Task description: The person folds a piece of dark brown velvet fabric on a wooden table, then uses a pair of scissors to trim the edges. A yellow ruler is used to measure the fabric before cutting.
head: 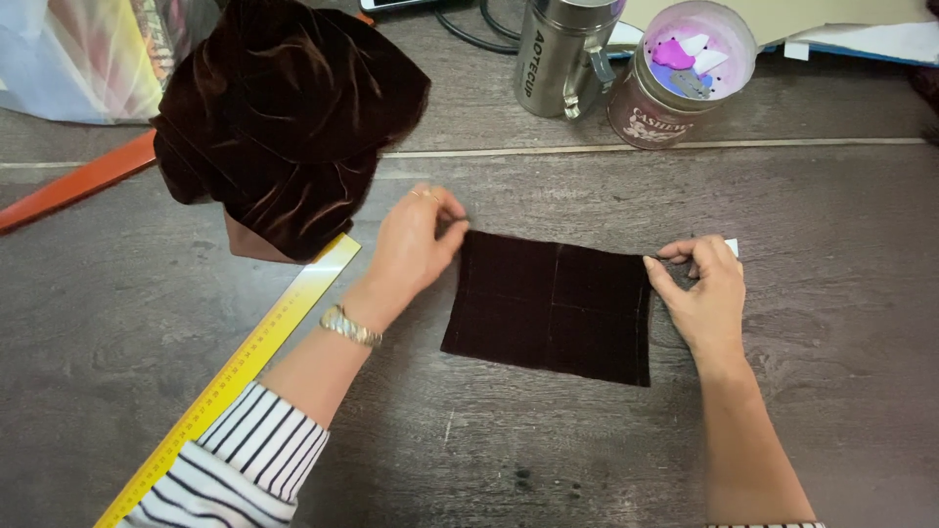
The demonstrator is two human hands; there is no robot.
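Left hand (416, 240): fingers drawn together, tips pinching the upper left corner of a dark brown velvet square (553, 306); a ring on one finger, a metal wristwatch (349, 326) at the wrist, a striped sleeve (240, 464) further back.

Right hand (706, 290): fingertips pinched on the upper right corner of the same square, with a small white piece (732, 246) just beside the knuckles.

Velvet square: lay flat on the grey wood-grain worktop (841, 215), between the two hands, faint crossing crease lines visible on its surface.

Yellow ruler (235, 376): lay diagonally to the left of the left forearm, its upper end under a bunched heap of matching brown velvet (284, 112).

Orange strip (73, 186): ran out from beneath the heap towards the left edge.

Far edge of worktop: a steel mug (562, 54) with handle, touching or just beside a round tin (680, 73) holding purple and white pieces; black cable (469, 29) behind the mug; papers (861, 34) at the upper right; a pale bag (78, 54) at the upper left.
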